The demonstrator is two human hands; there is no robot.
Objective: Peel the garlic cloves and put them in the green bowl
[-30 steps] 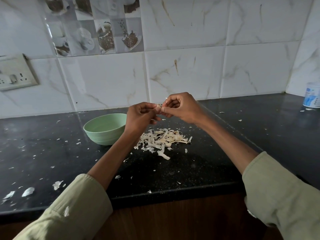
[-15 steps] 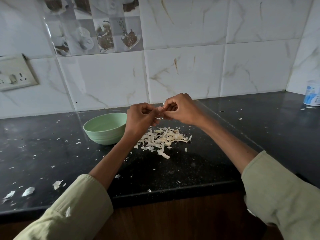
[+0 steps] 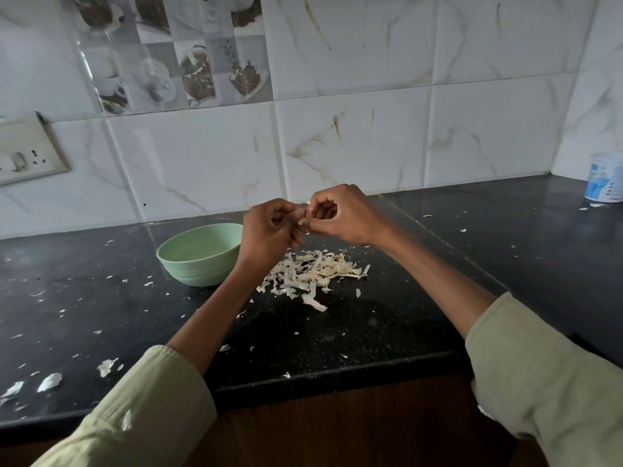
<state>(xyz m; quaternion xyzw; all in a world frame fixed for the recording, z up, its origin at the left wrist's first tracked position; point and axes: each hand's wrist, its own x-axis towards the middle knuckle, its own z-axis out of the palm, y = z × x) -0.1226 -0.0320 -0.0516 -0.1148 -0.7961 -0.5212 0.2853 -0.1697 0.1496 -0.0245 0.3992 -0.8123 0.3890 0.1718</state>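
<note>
On the far left a wall socket (image 3: pixel 23 156) is seen, and torn bits of skin lie scattered over the dark bench (image 3: pixel 84 298) below it. One green bowl (image 3: pixel 202 252) is set left of centre on the bench; only its pale inner wall is shown from this angle, so whether peeled cloves already lie in it cannot be told.

Just right of the bowl the left hand (image 3: pixel 269 235) is raised above the bench, its fingers curled; its grip is narrow, closed on one end of a small garlic clove (image 3: pixel 306 215). The right hand (image 3: pixel 340 214) meets it, its grip also narrow, with thumb and fingertips pinched on the same clove. The clove is thus held between both hands, clear of the bench and not over the bowl.

Below the hands one pile of peels (image 3: pixel 313 273) is heaped, which suggests that a good part of the peeling has been done. No unpeeled cloves can be made out on the bench, so how many remain cannot be judged. The held clove is judged to be mid-peel; it has not yet been placed in the bowl.

At the far right one white container (image 3: pixel 605 178) is stood against the wall.
</note>
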